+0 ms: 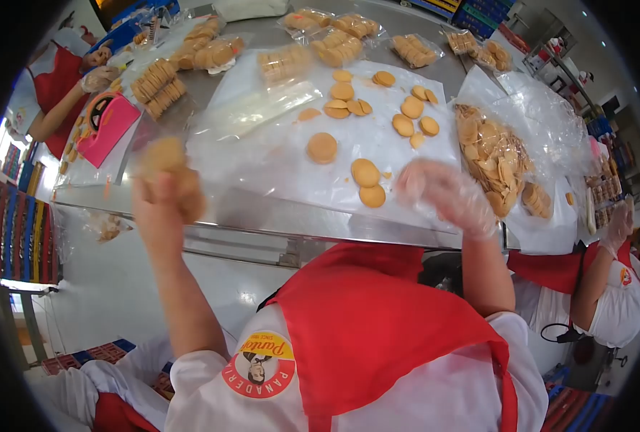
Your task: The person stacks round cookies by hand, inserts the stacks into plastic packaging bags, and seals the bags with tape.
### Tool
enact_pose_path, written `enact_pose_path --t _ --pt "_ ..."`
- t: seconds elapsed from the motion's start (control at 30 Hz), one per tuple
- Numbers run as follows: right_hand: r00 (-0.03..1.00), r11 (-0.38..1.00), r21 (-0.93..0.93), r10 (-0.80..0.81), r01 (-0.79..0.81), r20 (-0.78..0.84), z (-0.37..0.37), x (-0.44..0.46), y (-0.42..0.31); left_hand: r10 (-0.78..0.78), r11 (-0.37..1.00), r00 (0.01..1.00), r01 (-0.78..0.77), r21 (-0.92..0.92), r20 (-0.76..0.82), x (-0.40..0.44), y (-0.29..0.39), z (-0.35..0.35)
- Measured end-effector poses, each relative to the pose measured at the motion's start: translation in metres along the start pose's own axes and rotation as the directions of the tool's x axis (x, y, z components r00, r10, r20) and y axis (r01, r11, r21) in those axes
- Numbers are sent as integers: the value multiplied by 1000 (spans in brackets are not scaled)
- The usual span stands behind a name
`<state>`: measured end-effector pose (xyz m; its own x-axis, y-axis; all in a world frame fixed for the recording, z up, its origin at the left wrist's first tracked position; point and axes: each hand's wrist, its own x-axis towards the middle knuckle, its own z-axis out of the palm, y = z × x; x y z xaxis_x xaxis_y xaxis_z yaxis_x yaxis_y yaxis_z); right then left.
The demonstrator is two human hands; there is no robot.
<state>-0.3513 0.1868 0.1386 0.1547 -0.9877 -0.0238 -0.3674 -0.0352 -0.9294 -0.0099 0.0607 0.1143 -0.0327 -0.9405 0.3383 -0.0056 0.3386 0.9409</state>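
Note:
My left hand (160,209) is raised at the table's left front edge, closed around a bag of round cookies (167,167); motion blurs the bag. My right hand (446,194), in a clear plastic glove, hovers over the white paper (277,169) with loosely bent fingers and nothing visible in them. Just left of it lie two overlapping cookies (367,174), with crumbs beside them. Farther left sits a short stack of cookies (322,147). Several loose cookies (412,107) are scattered behind, and flat clear bags (262,111) rest on the paper's left part.
Filled cookie bags (338,45) line the back of the steel table. On the right is a big bag of broken cookies (494,155). At left, a pink holder (109,128) stands near a co-worker (57,93). Another co-worker (615,288) is at right.

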Motion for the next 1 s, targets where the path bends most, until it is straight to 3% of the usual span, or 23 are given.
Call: enact_pose_path --t 0.03,0.07,0.1,0.13,0.2,0.23,0.3,0.4,0.6,0.7,0.73,0.93,1.0 --pt "982 976 -200 -119 88 -148 -10 7 13 -38 984 999 36 -174 -7 5 -6 -6" --pt "937 844 -495 -317 208 -145 -18 18 21 -77 937 997 70 -341 -8 10 -14 -9" --pt "855 615 -751 -501 241 -137 -27 28 28 -116 862 993 99 -498 -5 14 -21 -9" --pt "751 187 -944 -654 272 87 -35 41 26 -214 781 977 157 -604 -23 19 -31 -4" --pt "918 528 -847 -363 63 -158 -35 71 11 -286 704 957 241 -668 44 27 -68 -3" --pt "952 651 -756 -179 -74 -247 -32 88 5 -316 661 945 279 -696 79 29 -71 -2" --pt "958 643 -765 -193 -37 -210 -36 123 3 -358 692 933 295 -659 42 27 -72 4" --pt "887 645 -756 -405 107 -220 -32 169 20 -331 712 940 309 -630 87 21 -71 6" --pt "946 671 -666 -230 325 231 26 142 -9 -315 733 948 274 -623 46 15 -70 4" --pt "828 549 -651 -152 525 540 32 145 9 -292 741 954 273 -613 72 17 -73 7" --pt "867 581 -670 -137 462 479 34 144 11 -295 746 952 280 -605 76 18 -73 7" --pt "882 531 -749 5 396 470 35 135 5 -299 736 949 296 -609 100 17 -73 6" --pt "924 687 -668 -14 286 382 26 122 -7 -301 736 950 290 -612 89 15 -70 6"
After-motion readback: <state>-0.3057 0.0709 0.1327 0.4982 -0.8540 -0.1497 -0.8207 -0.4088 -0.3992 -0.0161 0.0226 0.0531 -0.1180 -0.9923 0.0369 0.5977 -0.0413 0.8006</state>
